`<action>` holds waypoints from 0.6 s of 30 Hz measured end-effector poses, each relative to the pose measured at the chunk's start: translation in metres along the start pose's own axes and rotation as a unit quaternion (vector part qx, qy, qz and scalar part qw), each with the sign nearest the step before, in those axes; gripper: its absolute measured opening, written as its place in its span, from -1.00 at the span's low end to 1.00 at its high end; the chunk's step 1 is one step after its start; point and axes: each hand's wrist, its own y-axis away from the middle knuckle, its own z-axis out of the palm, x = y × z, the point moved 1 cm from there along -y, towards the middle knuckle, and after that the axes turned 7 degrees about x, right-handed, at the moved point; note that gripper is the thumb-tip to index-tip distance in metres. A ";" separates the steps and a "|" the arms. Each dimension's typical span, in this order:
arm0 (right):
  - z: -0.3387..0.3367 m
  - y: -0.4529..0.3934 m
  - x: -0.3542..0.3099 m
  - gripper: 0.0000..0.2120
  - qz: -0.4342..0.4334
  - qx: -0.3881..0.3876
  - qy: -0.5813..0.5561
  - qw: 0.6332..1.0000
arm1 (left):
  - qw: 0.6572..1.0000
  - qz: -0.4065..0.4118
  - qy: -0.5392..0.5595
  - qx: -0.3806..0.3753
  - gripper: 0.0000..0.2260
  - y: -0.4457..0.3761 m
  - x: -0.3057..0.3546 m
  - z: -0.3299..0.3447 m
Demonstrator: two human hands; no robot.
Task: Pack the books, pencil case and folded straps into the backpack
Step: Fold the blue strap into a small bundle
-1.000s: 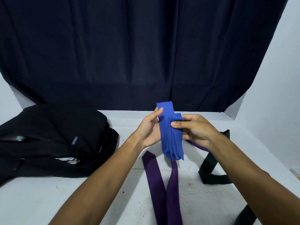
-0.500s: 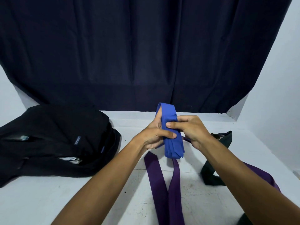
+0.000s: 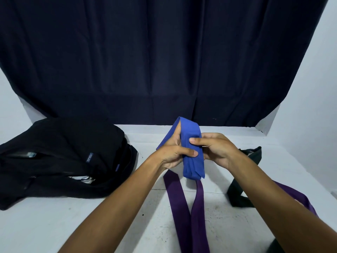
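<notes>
A folded blue strap [image 3: 193,161] is held upright above the white table, between both hands. My left hand [image 3: 173,154] grips it from the left, thumb across the front. My right hand [image 3: 215,150] pinches it from the right. A purple strap [image 3: 184,212] lies in two lengths on the table under my hands and runs off the near edge. A dark green strap [image 3: 242,190] lies to the right, partly behind my right forearm. The black backpack [image 3: 60,157] lies on its side at the left, its opening showing something white inside.
A dark curtain [image 3: 164,61] hangs behind the white table [image 3: 54,225]. A white wall [image 3: 310,115] closes in the right side. Bare tabletop lies in front of the backpack at the near left.
My left thumb has closed over the front of the blue strap. The loose upper end has been folded down into the bundle, which is now more compact.
</notes>
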 end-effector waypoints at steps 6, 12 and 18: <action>-0.005 0.003 -0.022 -0.83 -0.063 -0.001 0.046 0.997 | 0.976 -0.023 -0.164 0.144 -0.76 0.006 0.037 -0.011; -0.006 0.008 -0.055 -0.78 -0.092 -0.040 0.111 0.989 | 0.961 0.161 -0.147 0.172 -0.69 -0.010 0.055 -0.009; -0.006 0.017 -0.070 -0.84 -0.108 -0.068 0.197 0.972 | 0.991 0.050 0.058 0.106 -0.41 -0.012 0.031 0.010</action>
